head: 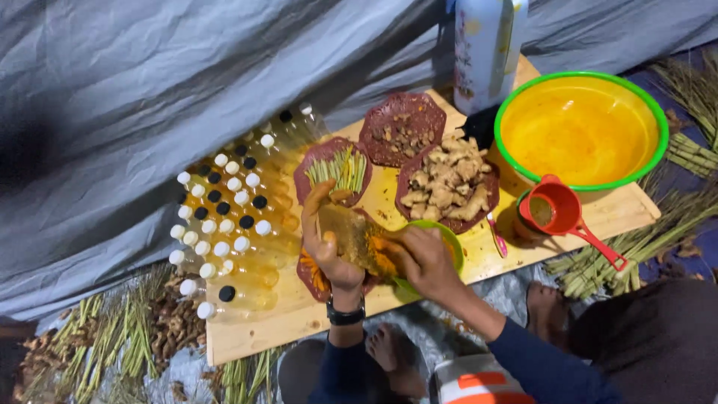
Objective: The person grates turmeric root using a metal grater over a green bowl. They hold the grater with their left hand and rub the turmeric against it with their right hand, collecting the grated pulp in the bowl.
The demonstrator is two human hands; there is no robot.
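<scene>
My left hand (327, 251), a dark watch on its wrist, grips a flat yellow-stained grater (351, 236) held at a slant. My right hand (428, 258) presses a small orange root piece (384, 259) against the grater's lower end. Both hands hover over a small green bowl (449, 238) and a maroon plate (308, 275) on a wooden board (299, 318). The root piece is mostly hidden by my fingers.
On the board stand many small bottles (224, 228) with white and black caps, maroon plates of green stalk pieces (340, 168), ginger (446, 183) and chopped bits (404, 135), a green-rimmed yellow basin (582, 131), a red strainer (561, 213) and a tall white bottle (482, 52). Lemongrass bundles (628, 254) and a grey tarp (149, 90) surround it.
</scene>
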